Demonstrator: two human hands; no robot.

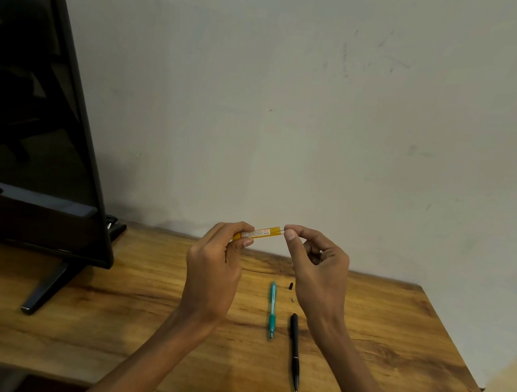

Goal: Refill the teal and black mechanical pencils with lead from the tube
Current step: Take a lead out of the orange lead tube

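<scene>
Left grip: my left hand (212, 273) grips the yellow lead tube (258, 233) by its left end, held above the wooden table (97, 322).
Right grip: my right hand (317, 265) pinches thumb and forefinger at the tube's open right end; a thin lead seems to be between them, too fine to confirm.
Pencils: teal pencil (272, 308) and black pencil (294, 352) lie side by side on the table, below my hands.
Small parts: a black cap (291, 286) lies just beyond the pencils.
Advice: draw the lead straight along the tube's axis with a light pinch; sideways force would likely snap it.
Periphery: a monitor (34, 115) stands far left.
</scene>
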